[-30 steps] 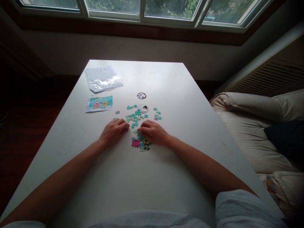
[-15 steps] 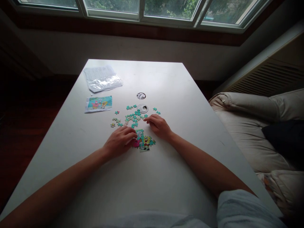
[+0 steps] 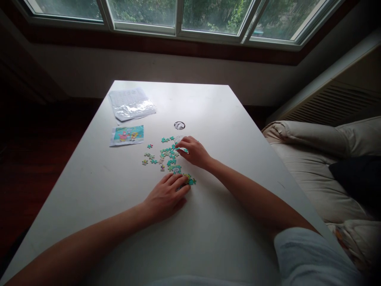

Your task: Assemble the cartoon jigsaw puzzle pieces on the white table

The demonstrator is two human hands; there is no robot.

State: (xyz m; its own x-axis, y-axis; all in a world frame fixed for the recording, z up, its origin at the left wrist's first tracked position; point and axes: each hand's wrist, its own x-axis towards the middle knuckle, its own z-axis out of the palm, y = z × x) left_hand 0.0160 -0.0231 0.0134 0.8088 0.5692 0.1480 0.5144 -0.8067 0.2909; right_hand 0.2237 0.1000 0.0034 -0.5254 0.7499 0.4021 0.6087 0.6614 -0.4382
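Note:
My left hand (image 3: 166, 196) lies over the partly joined jigsaw puzzle (image 3: 176, 169), its fingers stretched out and covering most of it. A cartoon face shows above the fingers, and teal pieces stick out on the right. Over the far right side of the loose jigsaw pieces (image 3: 166, 153) is my right hand (image 3: 194, 152), thumb and fingers apart. Teal pieces lie close to its fingertips, and nothing can be made out in its grasp. A small piece with a printed pattern (image 3: 162, 168) lies just left of the joined part.
A picture card (image 3: 127, 135) with cartoon figures lies at the left of the white table (image 3: 226, 206). Behind it are papers in a clear plastic sleeve (image 3: 132, 104). A round cable hole (image 3: 179, 125) sits past the pieces. A padded sofa (image 3: 300, 171) stands on the right.
My left hand has moved right, from the puzzle's left edge to on top of it. My right hand has shifted slightly away from me, over the loose pieces. A patterned piece now shows beside the puzzle.

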